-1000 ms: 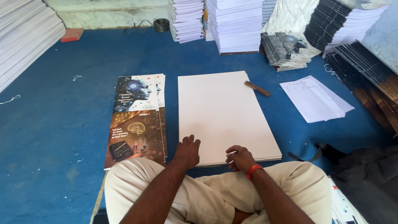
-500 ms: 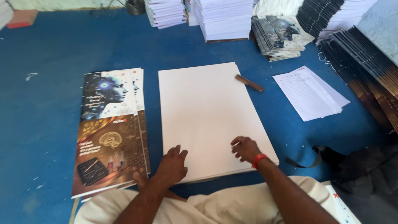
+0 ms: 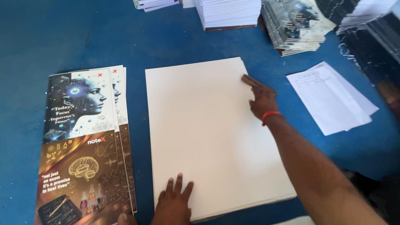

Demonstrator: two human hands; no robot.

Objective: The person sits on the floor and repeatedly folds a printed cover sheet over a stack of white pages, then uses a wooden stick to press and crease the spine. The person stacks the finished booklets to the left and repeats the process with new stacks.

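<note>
We see the blue floor spread wide, and in its middle the stack of blank cream sheets, large, plain, squared up, edges slightly stepped at the near right corner. Left of that stack, just apart, lie the printed covers, dark with a glowing face above and a gold brain below. Right of the stack sit loose white papers; beyond it, piles of paper. The right hand, red band at the wrist, closes on a small brown wooden block at the stack's far right edge. The left hand presses flat, fingers spread, on the near edge.
</note>
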